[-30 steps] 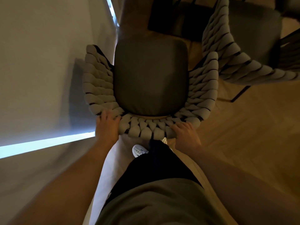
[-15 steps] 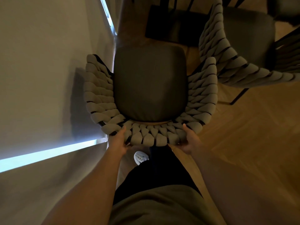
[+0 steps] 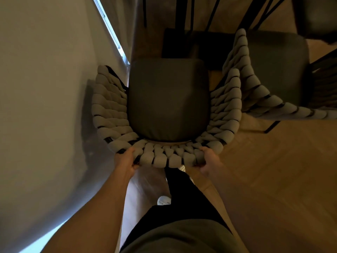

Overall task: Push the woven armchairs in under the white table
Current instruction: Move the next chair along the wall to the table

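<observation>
1. Two hands gripping the curved woven back of the near armchair (image 3: 164,106): left hand (image 3: 125,161) closed around the back's left end, right hand (image 3: 207,161) closed around its right end.
2. Sitting with its dark seat cushion (image 3: 167,99) facing away, the left arm of the weave lying close along the pale wall (image 3: 45,88).
3. Standing just right, a second woven armchair (image 3: 264,84), its braided arm nearly touching the near chair's right arm, crowding that side.
4. Showing ahead of the cushion, dark thin legs (image 3: 191,13) and a dark base plate (image 3: 182,44) on the wooden floor (image 3: 273,179); white surface itself not clearly visible.
5. Stepping behind the chair, dark trouser leg (image 3: 182,194) and white shoe (image 3: 164,200).
</observation>
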Motion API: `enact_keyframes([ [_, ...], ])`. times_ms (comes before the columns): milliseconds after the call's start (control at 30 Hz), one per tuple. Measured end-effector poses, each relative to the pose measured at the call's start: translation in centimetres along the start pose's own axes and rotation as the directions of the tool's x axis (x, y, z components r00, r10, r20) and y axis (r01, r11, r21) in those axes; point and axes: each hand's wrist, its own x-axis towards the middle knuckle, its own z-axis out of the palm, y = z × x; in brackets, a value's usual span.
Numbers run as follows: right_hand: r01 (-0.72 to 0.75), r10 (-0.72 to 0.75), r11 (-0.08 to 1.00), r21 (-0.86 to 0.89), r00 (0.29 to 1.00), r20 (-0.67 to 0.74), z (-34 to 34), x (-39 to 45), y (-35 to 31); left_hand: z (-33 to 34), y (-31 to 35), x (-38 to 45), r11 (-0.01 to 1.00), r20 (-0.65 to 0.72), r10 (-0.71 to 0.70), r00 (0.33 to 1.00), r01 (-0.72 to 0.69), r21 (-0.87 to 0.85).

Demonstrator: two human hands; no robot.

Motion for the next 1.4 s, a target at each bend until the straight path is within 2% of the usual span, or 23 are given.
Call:
enact_keyframes([
  [333, -0.034, 0.034, 0.999, 0.004, 0.999, 0.021, 7.5, 1.5, -7.2, 4.9, 9.2, 5.5, 0.999, 0.015, -0.02, 1.0, 0.019, 0.048],
  [500, 0.012, -0.012, 1.0, 0.005, 1.0, 0.011, 10.7, 2.2, -9.7, 6.6, 12.7, 7.6, 0.998, 0.057, 0.03, 0.998, -0.032, 0.045],
  [700, 0.022, -0.022, 1.0, 0.016, 1.0, -0.008, 13.9, 2.2, -13.0, 8.7, 16.6, 9.9, 0.996, 0.054, 0.031, 0.998, -0.036, 0.085],
  [900, 0.036, -0.037, 0.999, 0.006, 0.999, 0.004, 16.5, 2.5, -16.2, 10.9, 19.7, 11.1, 0.996, 0.107, 0.035, 0.994, -0.043, 0.079],
  [1100, -0.005, 0.004, 1.0, 0.023, 1.0, 0.004, 17.7, 2.9, -16.2, 10.5, 21.5, 11.9, 0.993, 0.116, 0.036, 0.993, -0.048, 0.103],
  [1300, 0.001, -0.006, 0.997, 0.075, 0.998, 0.064, 17.0, 2.2, -16.1, 10.2, 20.9, 11.3, 0.996, 0.147, 0.027, 0.989, -0.038, 0.077],
  [1400, 0.014, -0.02, 0.996, 0.085, 0.998, 0.067, 16.5, 1.7, -16.0, 9.6, 20.9, 11.6, 0.996, 0.183, -0.027, 0.983, 0.012, 0.084],
])
